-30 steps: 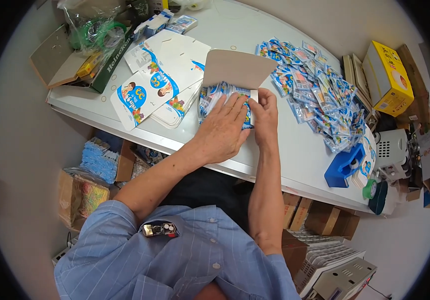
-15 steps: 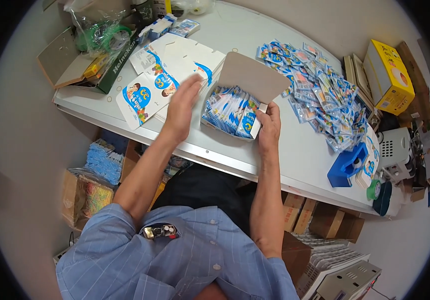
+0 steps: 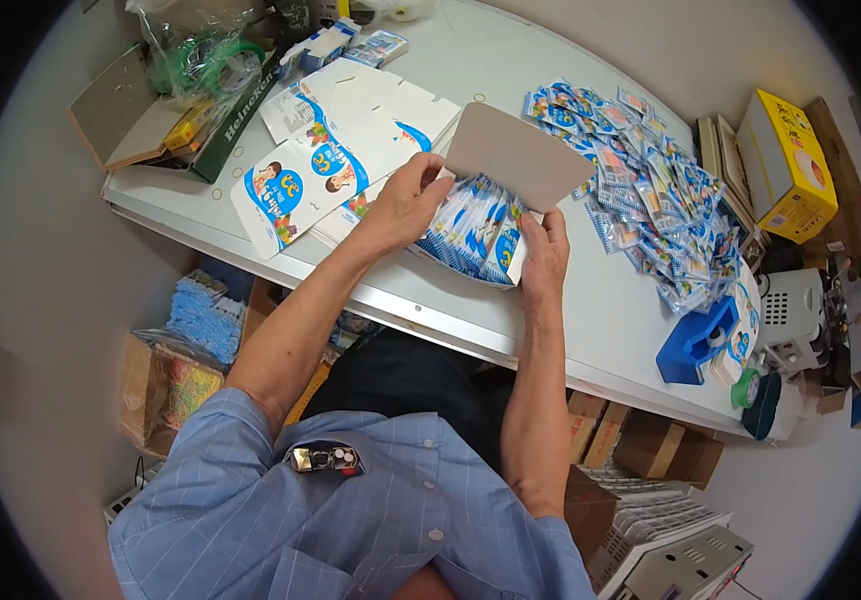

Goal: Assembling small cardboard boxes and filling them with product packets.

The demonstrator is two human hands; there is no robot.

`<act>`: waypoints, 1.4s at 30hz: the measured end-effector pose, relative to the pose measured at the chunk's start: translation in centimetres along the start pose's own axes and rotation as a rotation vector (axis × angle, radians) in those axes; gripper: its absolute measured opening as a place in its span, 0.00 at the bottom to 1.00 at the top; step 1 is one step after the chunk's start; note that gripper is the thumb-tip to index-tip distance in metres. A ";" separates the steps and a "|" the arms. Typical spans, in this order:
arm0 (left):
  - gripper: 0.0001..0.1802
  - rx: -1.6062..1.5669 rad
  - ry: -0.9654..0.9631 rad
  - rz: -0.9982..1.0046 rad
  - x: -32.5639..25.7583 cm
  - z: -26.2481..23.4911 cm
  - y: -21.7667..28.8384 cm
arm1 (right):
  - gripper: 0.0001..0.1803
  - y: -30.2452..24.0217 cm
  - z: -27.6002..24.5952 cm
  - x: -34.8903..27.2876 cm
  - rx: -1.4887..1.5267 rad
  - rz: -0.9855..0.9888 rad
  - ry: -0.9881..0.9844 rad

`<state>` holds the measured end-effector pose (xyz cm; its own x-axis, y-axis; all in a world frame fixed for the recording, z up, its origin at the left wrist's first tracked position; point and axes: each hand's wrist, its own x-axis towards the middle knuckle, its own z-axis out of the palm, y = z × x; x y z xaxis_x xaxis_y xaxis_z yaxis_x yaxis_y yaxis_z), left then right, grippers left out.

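Note:
A small carton box (image 3: 516, 150) stands near the table's front edge with its grey-white lid raised at the back. Blue-and-white sachets (image 3: 468, 228) fill it in a tightly packed, upright row. My left hand (image 3: 405, 207) grips the box's left side, fingers bent at the rim and thumb over the edge. On the opposite side, my right hand (image 3: 544, 252) holds the right wall near the front corner, its thumb by the top edge. Flat printed cartons (image 3: 300, 185) lie stacked left of the box, partly behind my left hand.
Loose sachets (image 3: 650, 185) form a big heap on the right of the white table (image 3: 590, 330). A blue holder (image 3: 695, 342) and green tape (image 3: 745, 388) sit at the right edge. Beyond stands a yellow box (image 3: 788, 165). An open green carton (image 3: 235, 125) occupies the far left.
My left hand has moved right from above the flat cartons and taken hold of the box's left side. The right hand still holds the right wall.

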<state>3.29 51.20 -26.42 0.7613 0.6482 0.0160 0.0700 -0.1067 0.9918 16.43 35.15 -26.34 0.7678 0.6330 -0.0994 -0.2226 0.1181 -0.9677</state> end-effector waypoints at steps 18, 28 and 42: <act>0.07 -0.774 -0.082 0.012 0.5 0.5 -2.0 | 0.21 1.9 -3.1 1.8 0.412 -0.108 -0.292; 0.21 0.280 -0.276 0.058 -1.8 -1.5 4.2 | 0.15 -2.2 -3.7 0.4 -0.355 -0.085 -0.305; 0.45 0.806 -0.567 0.799 -3.0 -2.5 2.1 | 0.24 -2.0 -5.8 -4.4 -1.054 -0.773 -0.570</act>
<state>-0.46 50.94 -24.11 0.9265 -0.1999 0.3187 -0.3157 -0.8738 0.3698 17.00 27.66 -25.29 0.0896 0.9188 0.3845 0.8714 0.1146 -0.4769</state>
